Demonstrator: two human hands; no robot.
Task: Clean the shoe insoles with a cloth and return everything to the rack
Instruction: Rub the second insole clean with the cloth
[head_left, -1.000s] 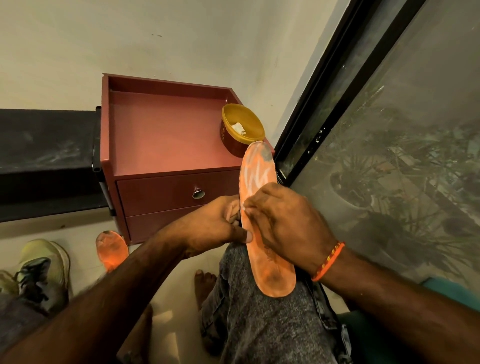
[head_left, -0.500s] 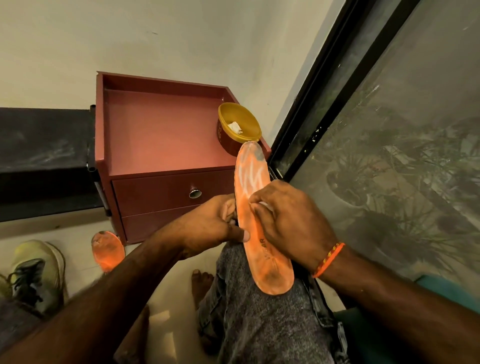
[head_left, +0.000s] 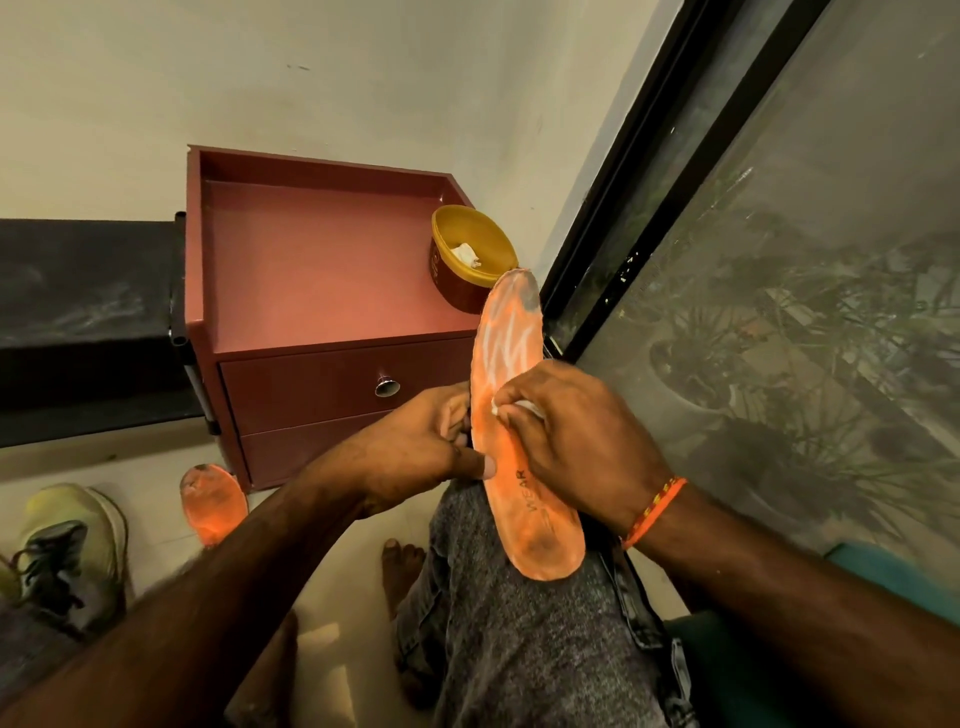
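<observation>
Orange and smeared with grey at both ends, the insole (head_left: 522, 441) lies lengthwise on the person's knee (head_left: 519, 623), heel end low on the grey trouser leg and toe end raised toward the cabinet (head_left: 332, 270); white streaks cross its upper half and dark lettering shows near the heel. The left hand (head_left: 421, 452) grips its left edge, thumb pressed on the top face and the other fingers curled behind. The right hand (head_left: 576, 436) comes in from the other side with its fingers bent round a small white cloth (head_left: 511, 406), pressing that cloth onto the middle of the insole; only a scrap of the cloth shows between the fingertips. An orange thread band (head_left: 654, 512) circles the right wrist. On the reddish cabinet top, at its right front corner, stands a yellow tub (head_left: 470, 260), open, with a bit of white material inside, just behind the insole's toe. A second insole (head_left: 213, 501), also orange and soiled, lies on the pale floor by the cabinet's lower left corner, near a yellow-green shoe (head_left: 67, 545) at the left edge. A bare foot (head_left: 402, 569) rests on the floor beneath the knee. Dark-framed glass (head_left: 779, 312) fills the right side.
</observation>
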